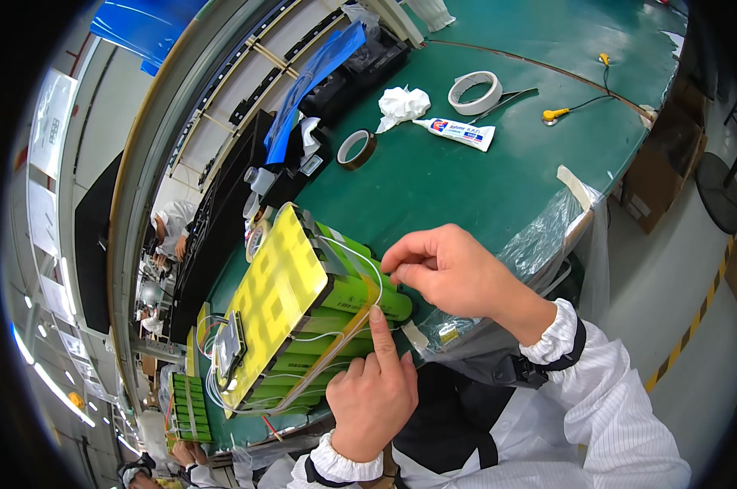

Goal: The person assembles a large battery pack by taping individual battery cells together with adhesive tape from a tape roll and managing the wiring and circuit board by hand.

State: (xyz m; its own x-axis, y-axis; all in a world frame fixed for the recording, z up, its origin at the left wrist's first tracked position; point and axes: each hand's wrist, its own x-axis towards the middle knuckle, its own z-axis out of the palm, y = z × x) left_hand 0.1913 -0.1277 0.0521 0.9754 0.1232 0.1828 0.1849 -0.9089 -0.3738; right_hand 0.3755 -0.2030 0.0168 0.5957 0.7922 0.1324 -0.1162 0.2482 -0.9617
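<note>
One finger extended, the rest curled on nothing, the left hand touches amber tape on the green battery pack just ahead; the right hand pinches alongside (whether on anything, I cannot tell). Light, steady pressure should keep the white wire flat.

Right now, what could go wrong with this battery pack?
1. The thin white wire bows across the green cells; the right hand, close beside it, might snag it.
2. The left hand has its index fingertip at the amber tape strip; if it lifts, tape or wire might shift.
3. Wires loop loosely near the black module; they could catch if the battery pack is turned.
</note>
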